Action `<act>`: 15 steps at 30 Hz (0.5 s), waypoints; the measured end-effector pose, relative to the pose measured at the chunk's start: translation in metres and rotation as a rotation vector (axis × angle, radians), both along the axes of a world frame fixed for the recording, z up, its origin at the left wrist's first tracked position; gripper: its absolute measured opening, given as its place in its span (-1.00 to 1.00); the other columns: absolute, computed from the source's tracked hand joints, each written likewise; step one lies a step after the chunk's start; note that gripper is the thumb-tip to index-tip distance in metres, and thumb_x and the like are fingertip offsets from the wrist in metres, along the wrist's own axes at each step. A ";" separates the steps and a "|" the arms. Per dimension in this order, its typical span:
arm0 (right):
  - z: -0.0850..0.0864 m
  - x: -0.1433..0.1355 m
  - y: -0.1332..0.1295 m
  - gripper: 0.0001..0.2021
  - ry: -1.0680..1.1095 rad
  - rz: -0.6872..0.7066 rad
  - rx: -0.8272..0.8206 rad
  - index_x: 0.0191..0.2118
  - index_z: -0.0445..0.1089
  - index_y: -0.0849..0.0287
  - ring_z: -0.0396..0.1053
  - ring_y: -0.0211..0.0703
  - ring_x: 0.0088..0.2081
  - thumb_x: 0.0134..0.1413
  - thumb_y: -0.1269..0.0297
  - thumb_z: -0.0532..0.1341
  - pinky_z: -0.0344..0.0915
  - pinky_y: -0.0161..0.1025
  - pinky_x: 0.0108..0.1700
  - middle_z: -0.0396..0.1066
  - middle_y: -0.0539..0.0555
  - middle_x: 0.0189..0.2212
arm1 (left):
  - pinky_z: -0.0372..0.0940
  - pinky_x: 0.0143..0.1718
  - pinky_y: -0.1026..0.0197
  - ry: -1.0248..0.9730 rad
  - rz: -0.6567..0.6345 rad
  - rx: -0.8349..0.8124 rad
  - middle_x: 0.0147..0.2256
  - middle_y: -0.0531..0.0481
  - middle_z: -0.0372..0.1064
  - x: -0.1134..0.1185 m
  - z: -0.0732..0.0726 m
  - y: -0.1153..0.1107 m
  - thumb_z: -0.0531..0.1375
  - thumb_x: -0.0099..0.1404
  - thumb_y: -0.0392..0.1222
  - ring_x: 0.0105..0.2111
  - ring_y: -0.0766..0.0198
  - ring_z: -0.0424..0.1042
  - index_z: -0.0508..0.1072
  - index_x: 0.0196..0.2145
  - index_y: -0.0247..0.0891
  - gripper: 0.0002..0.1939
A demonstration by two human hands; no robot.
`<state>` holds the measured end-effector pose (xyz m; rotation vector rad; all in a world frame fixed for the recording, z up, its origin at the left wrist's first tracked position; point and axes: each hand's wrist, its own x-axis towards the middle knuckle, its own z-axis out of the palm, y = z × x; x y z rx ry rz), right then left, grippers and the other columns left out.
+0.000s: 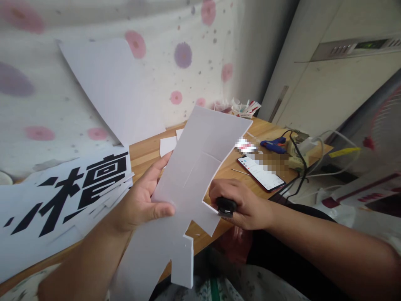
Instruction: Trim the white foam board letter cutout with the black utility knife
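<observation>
A white foam board (pixel 184 179) with stepped, notched edges is tilted up in front of me, and thin cut lines show on its face. My left hand (pixel 147 200) grips its left side, thumb on the face and fingers partly behind it. At the board's right edge, my right hand (pixel 239 205) is closed around a black-handled tool (pixel 226 207) that looks like a utility knife. Its blade is hidden by the hand and the board.
A printed sheet (pixel 84 188) with a large black character lies left, with white strips over it. A blank white sheet (pixel 106 88) leans on the flowered curtain. A phone (pixel 261 173), a blue glue gun (pixel 274 144) and cables lie right; a container (pixel 242 109) stands behind.
</observation>
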<state>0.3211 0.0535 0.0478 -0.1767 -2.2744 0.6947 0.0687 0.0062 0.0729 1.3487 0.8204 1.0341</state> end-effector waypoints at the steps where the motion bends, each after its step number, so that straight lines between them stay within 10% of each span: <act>1: 0.000 0.000 0.000 -0.89 0.000 0.002 0.003 -0.34 0.18 0.11 0.23 -0.22 -0.43 0.05 0.46 0.12 0.17 -0.30 -0.38 0.30 0.01 -0.45 | 0.47 -0.05 0.19 0.008 0.001 0.000 0.34 -0.09 -0.01 0.000 0.000 0.000 0.46 0.07 -0.09 0.16 -0.08 0.32 0.09 0.29 0.10 -0.06; 15: 0.004 -0.003 0.000 -0.92 -0.026 0.026 0.025 -0.33 0.17 0.10 0.26 -0.21 -0.44 0.11 0.41 0.11 0.21 -0.30 -0.38 0.33 0.02 -0.46 | 0.48 -0.06 0.16 0.005 -0.009 0.014 0.30 -0.12 0.09 0.005 0.003 -0.003 0.44 0.11 -0.10 0.16 -0.08 0.33 0.08 0.30 0.08 -0.10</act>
